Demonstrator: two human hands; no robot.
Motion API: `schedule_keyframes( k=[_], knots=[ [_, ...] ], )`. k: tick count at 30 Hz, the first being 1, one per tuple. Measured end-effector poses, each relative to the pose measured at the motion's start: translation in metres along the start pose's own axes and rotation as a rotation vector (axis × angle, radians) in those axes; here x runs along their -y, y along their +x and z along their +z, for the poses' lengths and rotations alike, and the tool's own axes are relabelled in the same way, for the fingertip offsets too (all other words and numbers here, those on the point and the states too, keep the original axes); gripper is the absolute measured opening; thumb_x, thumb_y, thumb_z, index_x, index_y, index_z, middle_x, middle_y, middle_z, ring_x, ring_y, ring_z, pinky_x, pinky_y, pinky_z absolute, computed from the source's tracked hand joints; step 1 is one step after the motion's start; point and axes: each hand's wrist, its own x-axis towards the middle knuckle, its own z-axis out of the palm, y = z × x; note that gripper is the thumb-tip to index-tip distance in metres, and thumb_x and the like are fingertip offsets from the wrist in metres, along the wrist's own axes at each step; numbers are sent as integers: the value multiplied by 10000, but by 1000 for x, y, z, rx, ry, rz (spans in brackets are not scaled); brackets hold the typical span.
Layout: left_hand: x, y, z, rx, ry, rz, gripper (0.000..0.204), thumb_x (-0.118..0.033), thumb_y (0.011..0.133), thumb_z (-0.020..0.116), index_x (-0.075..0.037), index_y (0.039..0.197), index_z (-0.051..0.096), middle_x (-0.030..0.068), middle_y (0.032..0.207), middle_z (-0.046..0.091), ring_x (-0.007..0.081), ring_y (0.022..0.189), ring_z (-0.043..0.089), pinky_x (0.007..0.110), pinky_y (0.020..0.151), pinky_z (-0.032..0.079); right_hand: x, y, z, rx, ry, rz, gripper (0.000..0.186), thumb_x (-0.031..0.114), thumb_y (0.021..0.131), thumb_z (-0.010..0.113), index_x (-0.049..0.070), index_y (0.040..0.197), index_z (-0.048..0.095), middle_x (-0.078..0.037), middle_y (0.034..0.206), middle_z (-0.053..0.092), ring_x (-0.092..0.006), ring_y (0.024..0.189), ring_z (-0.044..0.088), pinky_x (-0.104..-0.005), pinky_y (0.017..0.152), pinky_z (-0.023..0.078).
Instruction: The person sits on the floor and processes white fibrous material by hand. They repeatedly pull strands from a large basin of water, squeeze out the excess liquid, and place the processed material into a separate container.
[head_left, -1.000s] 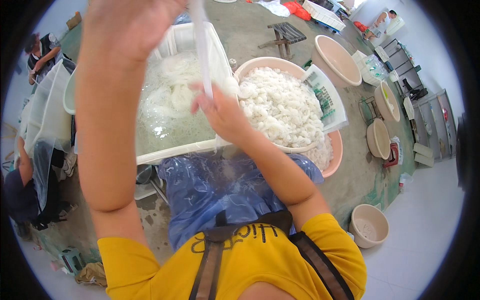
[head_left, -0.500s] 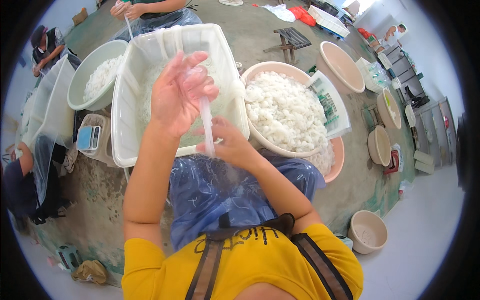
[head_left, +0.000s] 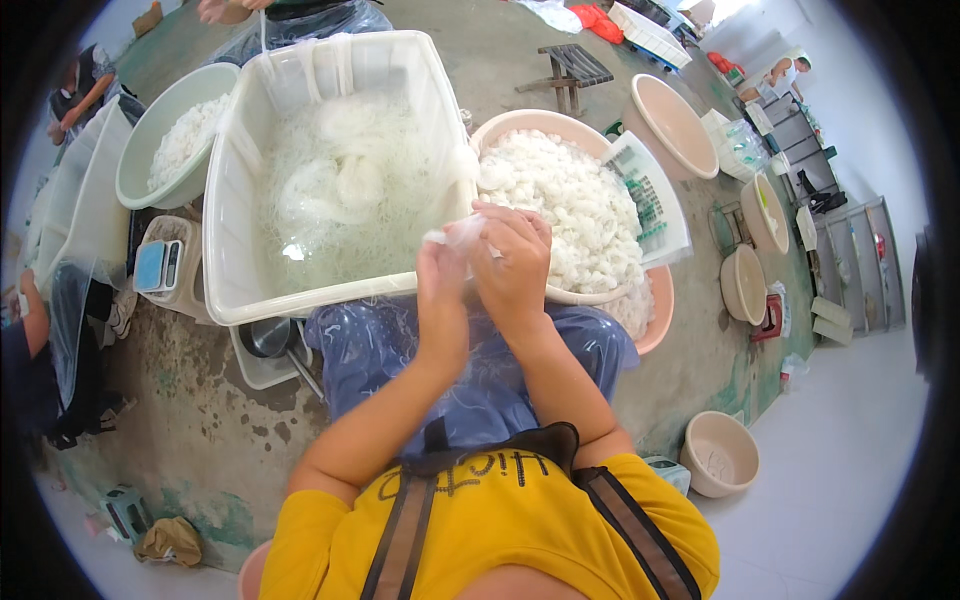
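My left hand [head_left: 444,300] and my right hand [head_left: 516,262] are close together over the near right corner of a large white rectangular tub [head_left: 330,305]. Both are closed on a wet, translucent white strand [head_left: 461,234], now bunched between the fingers; part of it is hidden by them. Inside the tub, cloudy water holds many thin pale strands [head_left: 345,190], with a paler clump in the middle. Just right of my hands, a pinkish round basin [head_left: 500,124] is heaped with small white bundles [head_left: 570,205].
A green-printed white bag [head_left: 650,205] leans on the heap. Left of the tub are a pale green basin [head_left: 135,170] and a scale [head_left: 165,262]; a dark pan [head_left: 272,338] is below its near edge. Other people sit left and at the far side. A low stool [head_left: 570,70] stands beyond.
My hands have come together, moving from over the tub's middle to its near right corner. The strand that hung long between them is now bunched up. The view has shifted slightly.
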Motion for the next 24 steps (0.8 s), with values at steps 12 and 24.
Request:
schedule_keyframes(
  k=[12,24],
  knots=[
    [-122,18,18,589,601,-180,92,-136,869,505,-46,891,516,7,833,535,46,749,462,202,667,381,12,55,-77,417,315,-161,99,135,737,622,45,775,601,-84,829,610,-199,713,599,-288,589,476],
    [-78,20,8,731,-193,-435,225,-195,852,438,-28,994,490,35,856,518,161,769,508,327,737,415,28,53,-84,171,1218,632,219,179,929,409,21,1080,425,-232,1118,541,-326,1086,516,-420,938,408]
  ],
)
